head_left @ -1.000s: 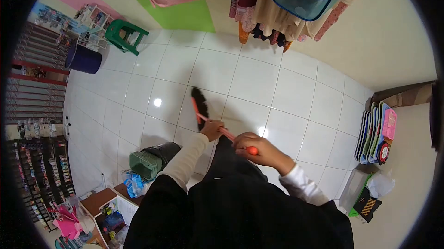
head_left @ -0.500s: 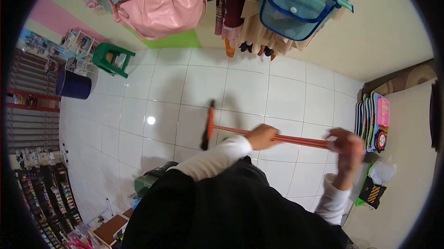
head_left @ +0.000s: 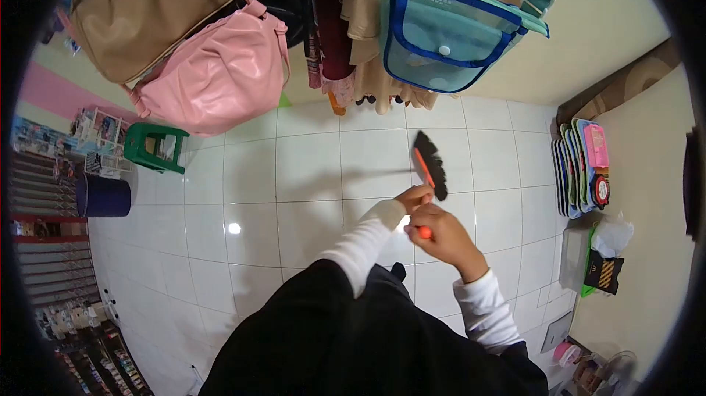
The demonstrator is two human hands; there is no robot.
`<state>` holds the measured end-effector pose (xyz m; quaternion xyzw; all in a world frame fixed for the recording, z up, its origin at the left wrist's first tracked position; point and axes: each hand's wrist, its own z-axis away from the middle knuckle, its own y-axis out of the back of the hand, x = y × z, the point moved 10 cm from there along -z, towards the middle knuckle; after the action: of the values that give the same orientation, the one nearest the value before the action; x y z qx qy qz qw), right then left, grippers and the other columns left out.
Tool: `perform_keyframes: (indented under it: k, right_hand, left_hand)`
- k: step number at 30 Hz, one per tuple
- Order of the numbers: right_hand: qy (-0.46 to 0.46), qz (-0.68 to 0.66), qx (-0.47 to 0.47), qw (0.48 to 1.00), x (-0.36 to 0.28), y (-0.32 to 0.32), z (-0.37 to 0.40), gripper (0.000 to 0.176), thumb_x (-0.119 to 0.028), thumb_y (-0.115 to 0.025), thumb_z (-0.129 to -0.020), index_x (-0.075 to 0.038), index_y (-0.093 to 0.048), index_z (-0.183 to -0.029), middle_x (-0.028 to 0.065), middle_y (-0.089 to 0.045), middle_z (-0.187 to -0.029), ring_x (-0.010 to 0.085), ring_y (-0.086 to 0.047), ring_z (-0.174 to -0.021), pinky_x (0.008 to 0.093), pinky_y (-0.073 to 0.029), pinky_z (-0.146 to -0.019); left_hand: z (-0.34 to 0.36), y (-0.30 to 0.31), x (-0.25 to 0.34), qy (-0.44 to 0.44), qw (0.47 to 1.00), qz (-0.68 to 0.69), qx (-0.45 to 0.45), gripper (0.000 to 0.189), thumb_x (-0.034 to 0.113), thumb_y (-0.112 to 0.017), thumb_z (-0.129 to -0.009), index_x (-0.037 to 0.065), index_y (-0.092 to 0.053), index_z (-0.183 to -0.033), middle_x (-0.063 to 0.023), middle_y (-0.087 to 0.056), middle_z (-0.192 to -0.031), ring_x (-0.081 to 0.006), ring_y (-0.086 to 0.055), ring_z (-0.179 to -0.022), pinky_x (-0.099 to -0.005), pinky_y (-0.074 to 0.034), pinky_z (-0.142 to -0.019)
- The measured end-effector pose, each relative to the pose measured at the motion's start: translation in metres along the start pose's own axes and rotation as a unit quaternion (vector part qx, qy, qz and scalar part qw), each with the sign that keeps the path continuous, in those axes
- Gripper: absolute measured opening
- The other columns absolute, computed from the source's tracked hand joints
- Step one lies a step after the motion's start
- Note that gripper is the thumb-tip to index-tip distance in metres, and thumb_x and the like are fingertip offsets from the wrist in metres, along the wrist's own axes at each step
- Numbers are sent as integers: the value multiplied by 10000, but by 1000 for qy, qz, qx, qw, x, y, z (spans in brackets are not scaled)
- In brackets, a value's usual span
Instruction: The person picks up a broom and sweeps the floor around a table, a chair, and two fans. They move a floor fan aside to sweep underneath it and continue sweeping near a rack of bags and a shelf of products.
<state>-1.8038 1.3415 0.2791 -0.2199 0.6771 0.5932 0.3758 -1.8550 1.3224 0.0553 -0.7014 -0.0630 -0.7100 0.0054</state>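
Note:
A broom with an orange handle and a dark bristle head (head_left: 434,164) stands with its head on the white tiled floor. My left hand (head_left: 415,197) is closed around the handle just below the broom head in view. Close beside it, my right hand (head_left: 443,236) grips the top of the handle, whose orange end (head_left: 425,232) sticks out of the fist. The handle points up toward the camera, so most of its length is foreshortened and hidden by my hands.
Overhead hang a pink bag (head_left: 217,76), a brown bag (head_left: 151,13) and a teal bag (head_left: 448,39). A green stool (head_left: 156,147) and dark bin (head_left: 104,195) stand left. Stacked boards (head_left: 573,168) and a green-edged box (head_left: 577,260) are at the right wall.
The broom head has moved right and away from me, its bristles now facing right. My right hand has come left, close to my left hand, and the handle has swung more upright.

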Motion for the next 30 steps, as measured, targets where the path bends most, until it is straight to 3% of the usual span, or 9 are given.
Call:
perform_keyframes:
  k: [4,6,9,10,11,15,18,24,30]
  right_hand:
    - [77,-46,-83,993,-55,-20,-21,184,-177,-615,-788,-25,-547,-708,106,-555,-718,283,-550,-723,370,-444,-677]
    - [111,-100,-102,984,-77,-23,-28,223,-211,-594,-810,-30,-526,-699,125,-531,-693,308,-538,-694,381,-428,-644]
    - [98,-156,-177,967,-91,-52,-34,170,-159,-627,-786,-13,-558,-734,114,-587,-765,276,-569,-745,356,-458,-730]
    - [106,-178,-184,961,-97,-60,-37,130,-124,-609,-789,-6,-564,-758,119,-592,-777,284,-568,-745,351,-459,-745]
    - [108,-206,-180,956,-100,-71,-39,117,-113,-601,-790,-5,-566,-766,119,-592,-776,285,-566,-742,349,-459,-746]
    - [69,-293,-188,935,-88,-130,-41,83,-62,-554,-807,18,-575,-811,116,-596,-823,245,-572,-781,327,-453,-766]
    - [21,-388,-174,905,-67,-164,-41,105,-67,-523,-844,22,-579,-837,99,-603,-879,192,-565,-845,313,-443,-796]
    - [-56,-459,-147,874,-15,-143,-47,211,-174,-483,-920,-7,-597,-858,78,-616,-929,172,-558,-961,298,-433,-848]
    - [-90,-488,87,864,34,9,-9,264,-237,-506,-912,-10,-551,-786,89,-617,-786,181,-611,-849,301,-464,-786]
  left_hand:
    - [51,41,-2,-20,991,-98,89,241,310,-513,-820,73,-481,-796,-93,-544,-749,-294,-540,-765,-472,-382,-767]
    - [83,60,-8,57,987,-138,60,200,268,-510,-811,70,-495,-787,-94,-555,-733,-286,-543,-841,-501,-347,-833]
    - [146,97,30,81,963,-245,76,165,222,-528,-781,62,-498,-762,-97,-553,-713,-285,-535,-808,-446,-353,-816]
    - [168,106,-7,214,965,-142,62,149,205,-546,-764,63,-500,-760,-93,-554,-718,-281,-529,-780,-395,-340,-825]
    - [190,120,12,73,967,-207,129,157,212,-564,-763,70,-503,-783,-87,-560,-741,-273,-537,-810,-433,-325,-833]
    - [267,145,-38,172,939,-282,94,196,243,-577,-776,95,-492,-872,-85,-568,-798,-295,-547,-893,-583,-263,-939]
    - [301,158,-72,281,905,-318,40,222,266,-585,-789,99,-498,-906,-82,-591,-851,-298,-553,-938,-593,-233,-981]
    - [267,165,-67,320,871,-373,-8,341,350,-570,-817,79,-549,-1024,-110,-621,-991,-293,-551,-1013,-574,-213,-1013]
    - [155,106,28,223,896,-373,-94,323,355,-514,-849,57,-551,-966,-164,-620,-889,-331,-573,-911,-505,-257,-1003]
